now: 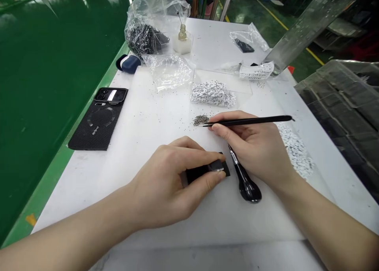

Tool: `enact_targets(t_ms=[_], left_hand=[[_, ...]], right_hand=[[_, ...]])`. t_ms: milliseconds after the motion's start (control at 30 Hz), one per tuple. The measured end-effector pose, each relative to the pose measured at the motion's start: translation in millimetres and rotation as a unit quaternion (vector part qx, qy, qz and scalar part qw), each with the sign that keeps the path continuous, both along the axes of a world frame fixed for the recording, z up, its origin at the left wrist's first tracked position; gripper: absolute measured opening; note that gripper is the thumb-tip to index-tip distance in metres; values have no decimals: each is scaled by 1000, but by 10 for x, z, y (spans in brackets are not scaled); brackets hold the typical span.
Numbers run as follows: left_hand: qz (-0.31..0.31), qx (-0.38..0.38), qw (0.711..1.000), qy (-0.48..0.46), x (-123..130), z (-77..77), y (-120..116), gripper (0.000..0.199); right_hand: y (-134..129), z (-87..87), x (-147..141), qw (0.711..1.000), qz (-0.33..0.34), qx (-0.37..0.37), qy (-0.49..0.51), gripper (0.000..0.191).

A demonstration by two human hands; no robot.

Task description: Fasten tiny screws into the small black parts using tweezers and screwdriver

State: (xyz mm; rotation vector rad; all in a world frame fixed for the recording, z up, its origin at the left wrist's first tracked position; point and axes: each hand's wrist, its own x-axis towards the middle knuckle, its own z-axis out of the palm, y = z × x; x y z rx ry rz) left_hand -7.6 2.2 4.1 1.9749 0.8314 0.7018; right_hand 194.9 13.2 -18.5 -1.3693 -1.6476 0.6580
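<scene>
Two bare hands work just apart: the left hand (pixel 166 182) pinches a small black piece (pixel 197 173) between thumb and fingers, while the right hand (pixel 251 146) holds slim black tweezers (pixel 251 121), tips at a small heap of dark grains (pixel 201 120). A black-handled tool (pixel 247 187) lies just below the right hand.

Bright, soft light fills the view. A faint shadow lies under the left hand (pixel 166 184). Glare streaks the green board (pixel 38 10).
</scene>
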Motion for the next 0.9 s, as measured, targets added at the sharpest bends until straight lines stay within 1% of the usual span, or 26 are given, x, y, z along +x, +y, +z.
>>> enact_targets(t_ms=[300, 500, 700, 800, 900], left_hand=[[-13, 4, 1000, 7, 1, 18, 4, 15], [-14, 8, 1000, 7, -1, 12, 11, 15], [-19, 30, 999, -8, -11, -17, 18, 18], [-15, 51, 998, -23, -12, -36, 11, 21], [-4, 67, 997, -33, -12, -55, 2, 25]], right_hand=[[-10, 21, -29, 1000, -6, -10, -29, 14], [-2, 21, -24, 1000, -4, -6, -29, 14], [-2, 15, 19, 1000, -7, -2, -15, 13], [-26, 59, 93, 1000, -12, 14, 8, 11], [-94, 171, 200, 998, 7, 15, 59, 8]])
